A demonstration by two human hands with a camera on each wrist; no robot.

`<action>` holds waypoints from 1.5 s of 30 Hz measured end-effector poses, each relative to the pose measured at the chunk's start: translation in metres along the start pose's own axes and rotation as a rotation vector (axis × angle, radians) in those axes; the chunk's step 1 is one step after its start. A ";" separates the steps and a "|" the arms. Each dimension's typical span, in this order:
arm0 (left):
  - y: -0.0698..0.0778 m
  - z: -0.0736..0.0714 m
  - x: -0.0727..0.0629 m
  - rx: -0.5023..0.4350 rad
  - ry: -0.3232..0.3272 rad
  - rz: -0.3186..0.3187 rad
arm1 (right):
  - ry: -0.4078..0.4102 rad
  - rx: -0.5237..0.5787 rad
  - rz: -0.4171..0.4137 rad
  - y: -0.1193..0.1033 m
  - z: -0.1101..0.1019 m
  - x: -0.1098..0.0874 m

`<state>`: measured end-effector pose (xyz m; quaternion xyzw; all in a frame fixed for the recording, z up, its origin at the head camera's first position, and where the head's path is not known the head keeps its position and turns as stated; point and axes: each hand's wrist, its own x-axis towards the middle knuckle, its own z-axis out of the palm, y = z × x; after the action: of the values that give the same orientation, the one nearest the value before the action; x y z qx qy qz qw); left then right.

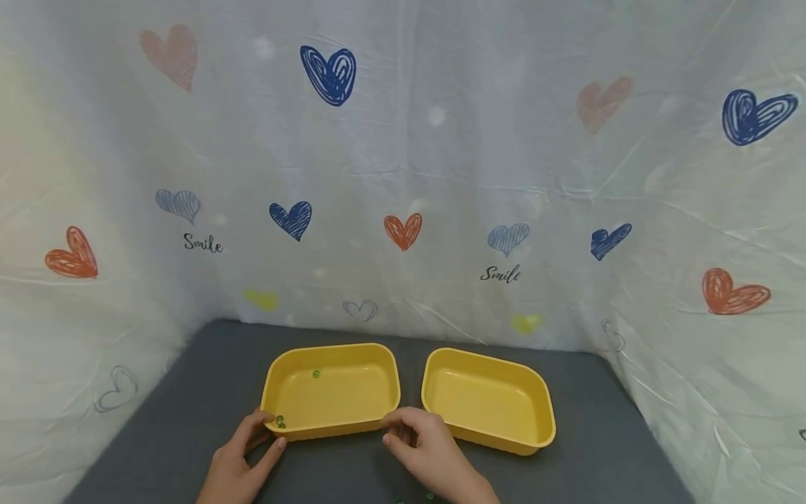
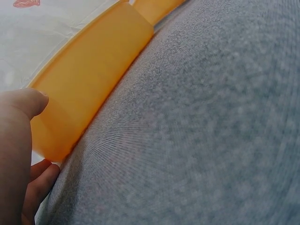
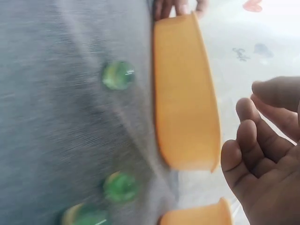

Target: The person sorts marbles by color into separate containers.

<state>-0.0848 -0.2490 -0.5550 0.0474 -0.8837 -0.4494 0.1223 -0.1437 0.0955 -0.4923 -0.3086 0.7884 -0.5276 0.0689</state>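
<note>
My left hand (image 1: 236, 458) grips the near left corner of the left yellow tray (image 1: 334, 428), thumb on its front wall and fingers round the side. Inside that tray, two green glass marbles (image 1: 280, 421) lie together by the held corner, and another marble (image 1: 316, 374) sits toward the back. My right hand (image 1: 423, 441) hovers at the tray's near right corner, fingers loosely bent and thumb apart from the index finger. Nothing shows between its fingers in the right wrist view. Several green marbles, one of them nearest the tray (image 3: 118, 75), lie on the grey cloth in front.
A second yellow tray (image 1: 535, 446) stands to the right, a narrow gap from the first, with no marbles visible inside. The grey cloth (image 1: 189, 392) covers the table. A white curtain (image 1: 403, 154) printed with hearts hangs behind and at both sides.
</note>
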 end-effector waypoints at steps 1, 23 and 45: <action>0.000 0.000 0.000 -0.001 0.002 0.001 | -0.016 0.013 0.015 0.002 0.000 -0.003; -0.002 -0.002 0.000 0.008 0.001 -0.015 | -0.310 -0.036 -0.107 0.060 -0.002 -0.032; 0.001 -0.001 -0.001 0.021 0.001 0.004 | -0.284 -0.208 -0.310 0.067 0.006 -0.037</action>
<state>-0.0837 -0.2492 -0.5534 0.0471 -0.8883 -0.4399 0.1231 -0.1394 0.1281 -0.5610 -0.5025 0.7642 -0.3990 0.0650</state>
